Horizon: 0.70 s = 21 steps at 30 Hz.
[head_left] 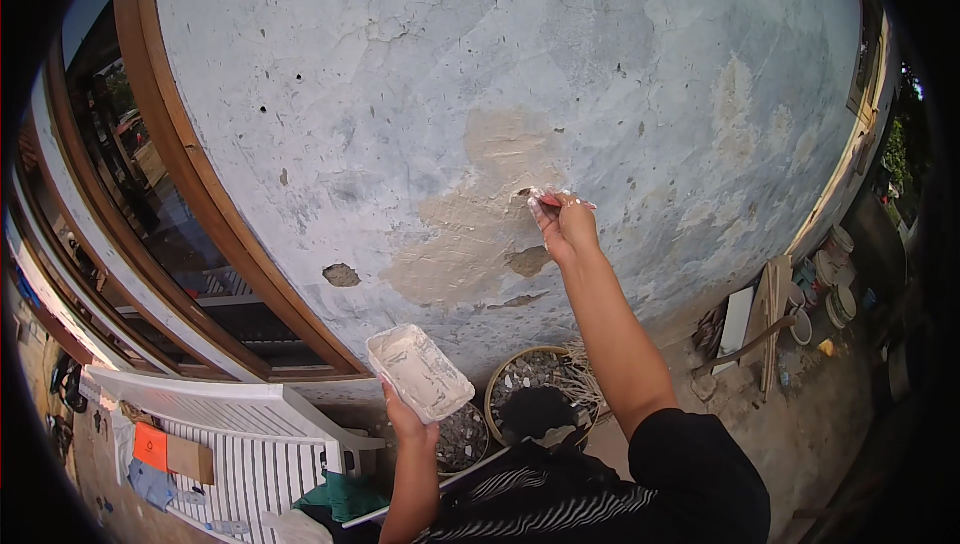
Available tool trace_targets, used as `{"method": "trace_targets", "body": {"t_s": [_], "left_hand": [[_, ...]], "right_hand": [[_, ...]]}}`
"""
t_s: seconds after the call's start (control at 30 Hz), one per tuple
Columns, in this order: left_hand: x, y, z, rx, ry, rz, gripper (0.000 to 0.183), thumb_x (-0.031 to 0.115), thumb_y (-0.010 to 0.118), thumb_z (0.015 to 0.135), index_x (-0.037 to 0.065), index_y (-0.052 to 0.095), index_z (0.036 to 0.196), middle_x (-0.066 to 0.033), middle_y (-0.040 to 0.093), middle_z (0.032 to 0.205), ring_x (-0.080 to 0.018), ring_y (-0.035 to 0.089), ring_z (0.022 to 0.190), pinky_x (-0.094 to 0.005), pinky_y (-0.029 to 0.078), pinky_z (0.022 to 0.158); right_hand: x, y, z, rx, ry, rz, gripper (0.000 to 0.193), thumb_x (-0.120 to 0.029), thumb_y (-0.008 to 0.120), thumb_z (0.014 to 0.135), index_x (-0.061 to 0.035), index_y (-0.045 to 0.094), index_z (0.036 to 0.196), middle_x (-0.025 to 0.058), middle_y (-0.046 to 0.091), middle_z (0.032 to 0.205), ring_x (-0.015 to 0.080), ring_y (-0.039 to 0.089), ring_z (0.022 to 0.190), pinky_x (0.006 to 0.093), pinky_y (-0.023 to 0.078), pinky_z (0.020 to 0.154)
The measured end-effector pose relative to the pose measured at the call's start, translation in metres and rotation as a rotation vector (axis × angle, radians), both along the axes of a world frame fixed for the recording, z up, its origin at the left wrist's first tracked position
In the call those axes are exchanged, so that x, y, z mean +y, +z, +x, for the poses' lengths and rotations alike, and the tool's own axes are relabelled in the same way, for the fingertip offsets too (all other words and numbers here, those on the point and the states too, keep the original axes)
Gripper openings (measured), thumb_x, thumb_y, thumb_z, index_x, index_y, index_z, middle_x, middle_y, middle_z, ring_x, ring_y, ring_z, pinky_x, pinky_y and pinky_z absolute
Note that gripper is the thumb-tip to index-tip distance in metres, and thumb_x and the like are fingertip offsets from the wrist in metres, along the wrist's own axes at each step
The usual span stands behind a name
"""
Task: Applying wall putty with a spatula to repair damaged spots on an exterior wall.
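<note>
In the head view, the right hand [565, 226] is closed around a small red tool [553, 201], thumb and fingers pinched together and smeared with pale paste. The tool's tip is at the wall [350, 64], on the right side of a beige patch [450, 249] of plaster; its blade is mostly hidden by the fingers. The patch is uneven, with streaks across its surface. A rough hole [341, 275] lies to its left, and a bare spot [528, 262] shows just left of the right wrist.

The left hand [408, 420] grips a white tub [453, 410] from its near side, fingers partly hidden beneath it. Beige paste [418, 369] coats the inside, and the tub is tilted, well apart from the tool.

Between the forearms stands a round pot [488, 409] of stones, with dry twigs [580, 376] at its right. At left, a brown window frame [215, 179] borders the wall. Near it is a white slatted bench [255, 459], carrying an orange box [150, 447], a cardboard box [190, 459] and blue cloth [152, 485]. A green cloth [347, 496] lies at the bench's right end. Far right, planks [772, 314] lean near several buckets [840, 306].
</note>
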<state>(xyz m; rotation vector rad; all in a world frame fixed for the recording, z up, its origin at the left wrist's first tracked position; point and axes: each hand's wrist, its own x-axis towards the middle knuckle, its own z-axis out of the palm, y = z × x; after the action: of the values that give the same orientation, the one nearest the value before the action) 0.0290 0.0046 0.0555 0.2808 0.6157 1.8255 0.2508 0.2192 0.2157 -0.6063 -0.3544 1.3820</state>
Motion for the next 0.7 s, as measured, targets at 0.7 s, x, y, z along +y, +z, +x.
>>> {"method": "trace_targets", "body": {"t_s": [0.7], "left_hand": [[-0.002,-0.006,0.001,-0.008,0.012,-0.025,0.054,0.048,0.03,0.098,0.011,0.038,0.136,-0.0086,0.05,0.131,-0.0284,0.052,0.116,-0.043,0.042,0.099]], "right_hand": [[-0.031,0.038,0.022,-0.058,0.031,0.237,0.014,-0.005,0.043,0.09,-0.0005,0.055,0.096,0.0103,0.059,0.088,0.0213,0.059,0.077,0.0359,0.054,0.068]]}}
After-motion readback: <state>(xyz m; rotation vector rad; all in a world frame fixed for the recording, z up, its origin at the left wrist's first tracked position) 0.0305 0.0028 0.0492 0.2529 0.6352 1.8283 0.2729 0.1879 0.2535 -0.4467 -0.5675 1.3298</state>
